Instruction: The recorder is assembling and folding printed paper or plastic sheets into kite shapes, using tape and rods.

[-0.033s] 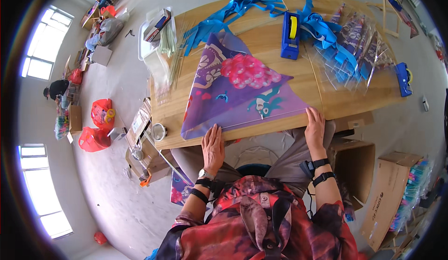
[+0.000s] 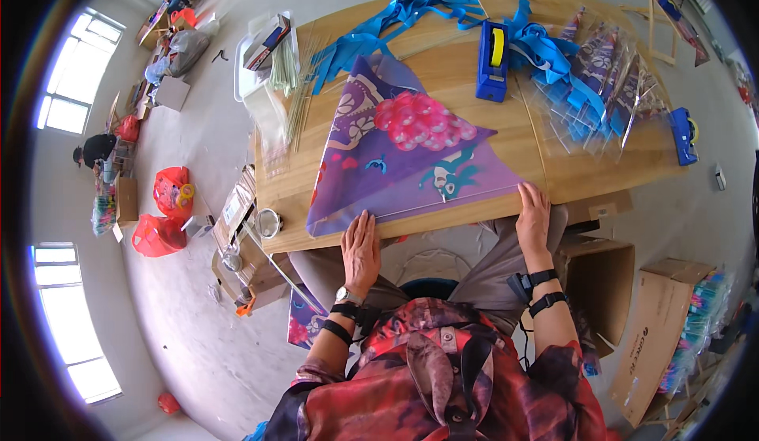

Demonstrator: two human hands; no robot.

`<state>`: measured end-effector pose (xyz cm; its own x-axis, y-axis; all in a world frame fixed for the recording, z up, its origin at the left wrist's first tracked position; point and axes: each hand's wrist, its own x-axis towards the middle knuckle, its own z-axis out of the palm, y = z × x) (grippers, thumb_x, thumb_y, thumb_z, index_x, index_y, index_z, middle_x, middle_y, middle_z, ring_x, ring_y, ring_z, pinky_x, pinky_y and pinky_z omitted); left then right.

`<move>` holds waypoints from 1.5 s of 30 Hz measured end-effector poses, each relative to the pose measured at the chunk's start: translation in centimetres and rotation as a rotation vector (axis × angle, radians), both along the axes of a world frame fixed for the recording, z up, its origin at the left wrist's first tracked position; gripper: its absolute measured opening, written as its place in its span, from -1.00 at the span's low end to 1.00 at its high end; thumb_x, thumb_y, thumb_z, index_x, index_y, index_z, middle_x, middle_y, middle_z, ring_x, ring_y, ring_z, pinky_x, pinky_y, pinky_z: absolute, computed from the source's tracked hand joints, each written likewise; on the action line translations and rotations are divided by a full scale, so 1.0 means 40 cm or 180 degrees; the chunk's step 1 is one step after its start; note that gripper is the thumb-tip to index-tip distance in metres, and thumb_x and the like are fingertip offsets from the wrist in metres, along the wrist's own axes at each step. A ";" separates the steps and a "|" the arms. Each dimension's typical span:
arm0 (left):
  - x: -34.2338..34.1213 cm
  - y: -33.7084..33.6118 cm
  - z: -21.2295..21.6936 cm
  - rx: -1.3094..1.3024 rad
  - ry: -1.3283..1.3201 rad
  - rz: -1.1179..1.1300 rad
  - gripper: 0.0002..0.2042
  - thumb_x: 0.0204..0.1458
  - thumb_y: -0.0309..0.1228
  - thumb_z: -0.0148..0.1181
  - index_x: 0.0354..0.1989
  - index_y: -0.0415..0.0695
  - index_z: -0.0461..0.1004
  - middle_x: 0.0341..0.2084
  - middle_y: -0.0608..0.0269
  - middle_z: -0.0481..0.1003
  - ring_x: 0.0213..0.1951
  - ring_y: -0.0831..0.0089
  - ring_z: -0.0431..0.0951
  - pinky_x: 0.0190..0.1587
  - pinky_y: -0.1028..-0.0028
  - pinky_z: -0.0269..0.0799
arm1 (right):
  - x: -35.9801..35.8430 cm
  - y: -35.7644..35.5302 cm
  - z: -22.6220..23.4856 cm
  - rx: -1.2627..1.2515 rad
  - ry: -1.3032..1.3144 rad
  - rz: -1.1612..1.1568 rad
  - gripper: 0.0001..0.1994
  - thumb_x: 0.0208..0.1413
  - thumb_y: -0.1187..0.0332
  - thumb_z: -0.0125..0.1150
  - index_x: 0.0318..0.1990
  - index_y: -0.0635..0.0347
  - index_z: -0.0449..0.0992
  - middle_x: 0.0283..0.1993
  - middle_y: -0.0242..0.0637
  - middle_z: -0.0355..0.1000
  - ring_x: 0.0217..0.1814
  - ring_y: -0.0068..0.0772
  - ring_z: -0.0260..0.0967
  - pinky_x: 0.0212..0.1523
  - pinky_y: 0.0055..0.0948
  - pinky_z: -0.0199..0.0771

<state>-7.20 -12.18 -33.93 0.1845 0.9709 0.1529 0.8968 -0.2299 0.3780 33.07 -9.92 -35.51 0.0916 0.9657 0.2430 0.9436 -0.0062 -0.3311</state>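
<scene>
Sheet on the table, near side held down at both ends

Your left hand rests with its fingertips over the sheet's near edge, a little in from the left corner. Your right hand touches the right corner. Fingers reach forward, lightly bent at most, and lie close together on the left; whether either thumb pinches from below, I can't tell.

The wide spacing probably keeps that edge taut and straight. Both wrists come in from your side of the table, likely so your arms don't cover the print.

Sheet lies in front of you, widest along your side and narrowing to a blunt top. Purple, thin-looking, part see-through: wood tints the pale right end. Pink bubble-like cluster at centre, teal figure below it, pale scrollwork upper left. A thin white line runs near the lower edge between your hands; stick or seam, unclear.

Supplies sit beyond it, presumably to leave working room: ribbon behind, sticks at left, blue dispenser upright within reach, clear-wrapped packs piled to the right.
</scene>
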 end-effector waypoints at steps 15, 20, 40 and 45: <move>0.004 0.000 0.008 -0.0053 0.0008 0.0038 -0.48 0.23 -0.44 0.13 0.39 -0.18 0.33 0.40 0.04 0.30 0.41 0.05 0.25 0.43 0.07 0.11 | 0.006 0.000 0.007 -0.0148 -0.0078 0.0031 -0.51 0.15 0.60 0.09 0.28 0.22 0.43 0.31 -0.22 0.35 0.36 -0.06 0.25 0.43 -0.08 0.22; 0.003 0.000 0.008 -0.0074 -0.0085 0.0106 -0.46 0.21 -0.47 0.13 0.40 -0.20 0.29 0.41 0.01 0.28 0.41 0.03 0.24 0.43 0.06 0.11 | 0.016 0.003 0.010 0.0010 0.0190 -0.0033 -0.45 0.10 0.65 0.12 0.30 0.23 0.39 0.32 -0.20 0.33 0.36 -0.04 0.25 0.42 -0.10 0.24; 0.000 -0.012 -0.012 -0.0051 -0.0197 0.0156 -0.52 0.24 -0.47 0.12 0.35 -0.26 0.32 0.42 -0.09 0.22 0.42 -0.04 0.21 0.42 0.03 0.12 | 0.008 0.009 0.001 0.0015 0.0043 0.0012 -0.48 0.10 0.72 0.09 0.26 0.28 0.41 0.30 -0.16 0.34 0.35 -0.01 0.27 0.42 -0.11 0.26; 0.005 -0.010 -0.008 -0.0078 -0.0140 0.0163 -0.53 0.25 -0.46 0.11 0.35 -0.22 0.34 0.42 -0.09 0.22 0.42 -0.05 0.21 0.41 0.03 0.12 | 0.010 0.009 -0.001 0.0016 0.0012 0.0026 -0.52 0.14 0.68 0.09 0.25 0.27 0.42 0.30 -0.16 0.34 0.35 -0.01 0.26 0.42 -0.09 0.25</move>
